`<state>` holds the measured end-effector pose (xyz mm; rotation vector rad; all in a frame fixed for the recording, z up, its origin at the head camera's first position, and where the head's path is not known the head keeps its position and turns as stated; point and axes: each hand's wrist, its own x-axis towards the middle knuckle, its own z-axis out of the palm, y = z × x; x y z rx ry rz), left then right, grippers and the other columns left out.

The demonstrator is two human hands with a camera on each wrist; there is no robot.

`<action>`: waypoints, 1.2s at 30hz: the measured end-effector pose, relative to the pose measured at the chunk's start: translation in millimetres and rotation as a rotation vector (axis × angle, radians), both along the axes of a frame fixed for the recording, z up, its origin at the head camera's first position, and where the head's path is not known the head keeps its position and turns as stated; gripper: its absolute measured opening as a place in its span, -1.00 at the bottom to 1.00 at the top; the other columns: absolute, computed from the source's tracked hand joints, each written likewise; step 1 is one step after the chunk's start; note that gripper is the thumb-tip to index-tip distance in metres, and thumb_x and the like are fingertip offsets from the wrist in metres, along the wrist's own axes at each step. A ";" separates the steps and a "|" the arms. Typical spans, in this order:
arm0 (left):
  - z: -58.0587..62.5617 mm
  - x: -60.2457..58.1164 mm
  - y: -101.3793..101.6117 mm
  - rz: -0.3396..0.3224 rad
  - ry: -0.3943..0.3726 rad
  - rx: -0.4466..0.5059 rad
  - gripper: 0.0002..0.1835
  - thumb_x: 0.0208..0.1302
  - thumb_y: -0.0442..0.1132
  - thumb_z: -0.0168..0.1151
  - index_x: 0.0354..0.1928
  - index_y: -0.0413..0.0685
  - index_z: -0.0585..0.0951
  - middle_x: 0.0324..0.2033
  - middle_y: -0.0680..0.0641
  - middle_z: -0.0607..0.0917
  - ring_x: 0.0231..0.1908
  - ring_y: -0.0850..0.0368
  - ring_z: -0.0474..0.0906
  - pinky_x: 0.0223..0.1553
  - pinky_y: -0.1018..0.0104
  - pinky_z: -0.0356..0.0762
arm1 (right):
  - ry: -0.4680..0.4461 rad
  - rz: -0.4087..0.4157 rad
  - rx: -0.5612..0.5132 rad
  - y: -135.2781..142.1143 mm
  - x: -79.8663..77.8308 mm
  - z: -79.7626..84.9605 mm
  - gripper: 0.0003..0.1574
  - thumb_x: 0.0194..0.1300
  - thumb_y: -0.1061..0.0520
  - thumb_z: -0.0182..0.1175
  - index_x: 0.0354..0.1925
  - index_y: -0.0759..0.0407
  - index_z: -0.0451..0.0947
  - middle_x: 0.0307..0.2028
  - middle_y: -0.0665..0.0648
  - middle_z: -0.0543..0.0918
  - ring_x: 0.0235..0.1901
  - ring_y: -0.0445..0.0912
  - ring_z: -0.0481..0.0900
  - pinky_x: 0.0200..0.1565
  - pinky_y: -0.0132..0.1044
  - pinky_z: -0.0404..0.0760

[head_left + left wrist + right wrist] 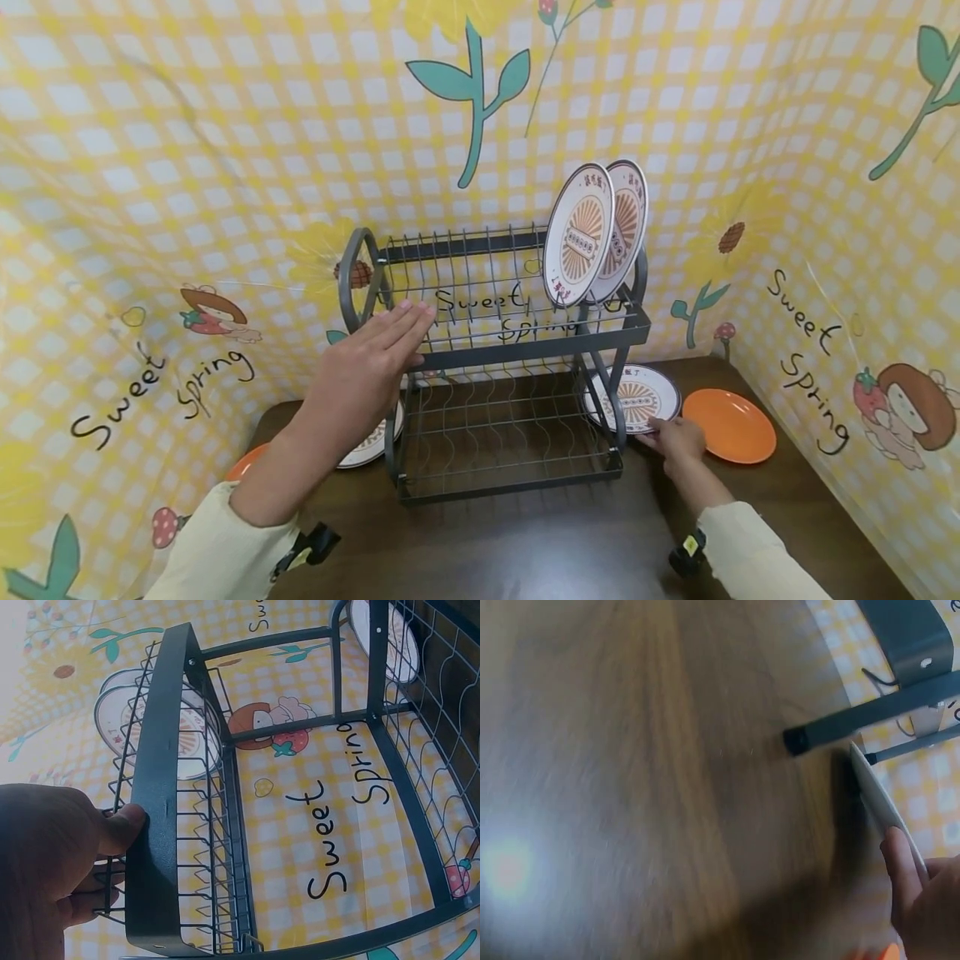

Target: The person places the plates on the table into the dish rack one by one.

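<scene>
A dark grey two-tier dish rack (525, 344) stands on the table. My left hand (369, 360) holds the upper tier's front bar near its left end; in the left wrist view the thumb (124, 829) lies on the bar's face and the fingers are at the wires. My right hand (678, 446) pinches the near edge of a white patterned plate (643, 398) beside the rack's right leg. In the right wrist view that plate (881, 791) is seen edge-on, tilted. Two matching plates, a front one (579, 237) and a rear one (630, 208), stand upright in the upper tier's right end.
An orange plate (729, 425) lies right of my right hand. Left of the rack, another white plate (367, 450) and an orange one (246, 461) are partly hidden by my left arm. Checkered cloth (225, 167) surrounds the brown table (487, 542).
</scene>
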<state>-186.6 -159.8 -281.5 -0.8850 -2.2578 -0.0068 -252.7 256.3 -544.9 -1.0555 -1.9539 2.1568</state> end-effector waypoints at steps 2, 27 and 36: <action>0.3 -0.2 -0.2 0.000 0.001 0.000 -0.45 0.29 -0.26 0.24 0.32 -0.14 0.42 0.22 -0.14 0.53 0.19 -0.03 0.52 0.20 0.06 0.52 | 0.036 0.037 0.115 5.3 3.8 0.2 -0.45 0.33 0.33 0.09 0.24 0.56 0.30 -0.41 0.17 0.62 -0.57 -0.16 0.69 -0.36 -0.27 0.75; -0.8 0.0 -1.5 0.007 0.007 -0.004 -0.43 0.28 -0.25 0.25 0.33 -0.12 0.41 0.21 -0.14 0.54 0.19 -0.03 0.51 0.19 0.05 0.53 | 0.309 0.213 0.806 61.3 56.9 62.7 -0.57 0.37 0.12 0.18 0.04 0.44 0.54 -0.37 0.36 0.71 -0.59 -0.13 0.71 -0.60 -0.44 0.64; -1.1 -0.6 -0.3 -0.002 0.006 0.002 -0.45 0.26 -0.26 0.28 0.30 -0.15 0.45 0.21 -0.14 0.55 0.18 -0.04 0.53 0.17 0.05 0.54 | 0.382 0.195 0.908 78.2 72.2 81.3 -0.60 0.35 0.07 0.20 -0.06 0.41 0.59 -0.35 0.40 0.71 -0.58 -0.42 0.59 -0.61 -0.49 0.61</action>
